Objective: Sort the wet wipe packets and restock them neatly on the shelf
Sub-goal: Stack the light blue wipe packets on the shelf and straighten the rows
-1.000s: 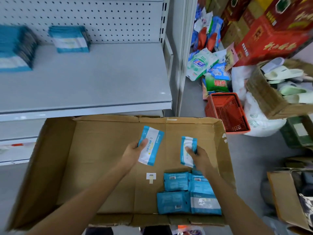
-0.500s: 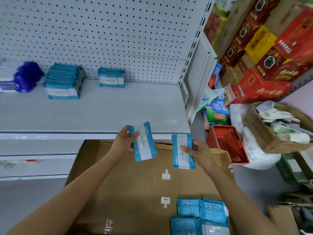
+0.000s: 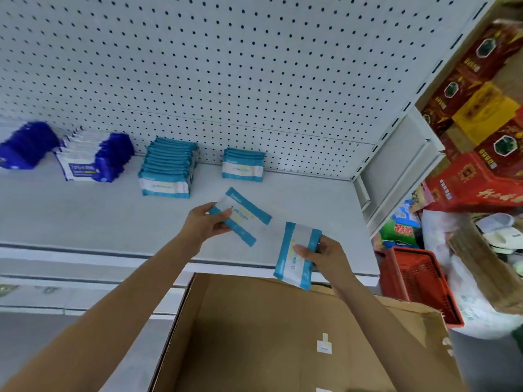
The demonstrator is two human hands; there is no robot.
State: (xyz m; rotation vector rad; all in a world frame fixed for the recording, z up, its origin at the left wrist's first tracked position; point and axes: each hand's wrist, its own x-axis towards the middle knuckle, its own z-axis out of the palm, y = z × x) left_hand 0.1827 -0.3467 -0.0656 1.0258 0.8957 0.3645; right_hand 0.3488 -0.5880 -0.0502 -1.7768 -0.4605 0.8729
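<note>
Over shelf [image 3: 85, 222] now, hands [image 3: 205, 222] raised, packets [image 3: 240, 216] tilted

two teal-and-white wet wipe packets sit mid-frame, the left packet [image 3: 240, 216] tilted over the white shelf [image 3: 85, 222], the right packet [image 3: 297, 256] near upright at its front edge; teal stacks [image 3: 167, 171] stand behind.

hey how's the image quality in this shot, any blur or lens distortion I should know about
Head view: wide-angle bending curves the shelf edge and tilts the pegboard; print on the packet in the left hand and the packet in the right hand is too soft to read; lighting is even, no harsh glare.
</note>
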